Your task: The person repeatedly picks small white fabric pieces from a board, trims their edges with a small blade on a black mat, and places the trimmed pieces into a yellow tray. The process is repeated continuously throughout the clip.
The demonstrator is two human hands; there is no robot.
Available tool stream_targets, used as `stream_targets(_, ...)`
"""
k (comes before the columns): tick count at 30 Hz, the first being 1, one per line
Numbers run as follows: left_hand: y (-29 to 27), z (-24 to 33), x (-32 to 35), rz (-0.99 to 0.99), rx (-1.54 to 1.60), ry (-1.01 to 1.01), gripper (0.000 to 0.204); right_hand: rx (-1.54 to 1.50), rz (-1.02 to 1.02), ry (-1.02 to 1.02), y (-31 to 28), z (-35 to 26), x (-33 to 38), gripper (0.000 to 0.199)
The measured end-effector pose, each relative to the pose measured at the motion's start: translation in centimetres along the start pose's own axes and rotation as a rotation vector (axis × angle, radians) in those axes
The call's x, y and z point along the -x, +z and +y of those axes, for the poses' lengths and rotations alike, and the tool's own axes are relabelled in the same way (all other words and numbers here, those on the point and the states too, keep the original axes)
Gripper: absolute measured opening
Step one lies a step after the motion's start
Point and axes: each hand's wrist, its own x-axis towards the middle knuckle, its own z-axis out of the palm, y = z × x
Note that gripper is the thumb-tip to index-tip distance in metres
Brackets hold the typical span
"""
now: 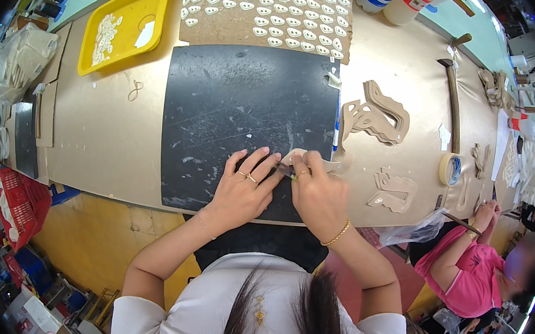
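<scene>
My left hand lies on a black cutting board, its fingers spread and the index finger close to a small beige cut piece. Beside it, my right hand is closed round a small dark tool with a bit of green on it; its kind is mostly hidden by the fingers. The tool sits between both hands, against the beige piece. The piece's right part shows past my right fingers, near the board's edge.
Behind the board stands a brown sheet with rows of small white pieces. A yellow tray is at the left. To the right lie stacked beige cutouts, a hammer and a tape roll. A co-worker in pink sits at the right.
</scene>
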Motion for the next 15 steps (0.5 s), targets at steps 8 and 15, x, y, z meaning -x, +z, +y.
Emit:
stream_targets(8, 0.6, 0.4, -0.5, 0.075, -0.015, -0.039, 0.055, -0.386, 0.073, 0.119, -0.2, 1.3, 0.8, 0.042)
stream_targets(15, 0.5, 1.5, -1.6, 0.087, -0.020, -0.091, 0.053, -0.521, 0.122, 0.183, 0.2, 2.1, 0.1, 0.029)
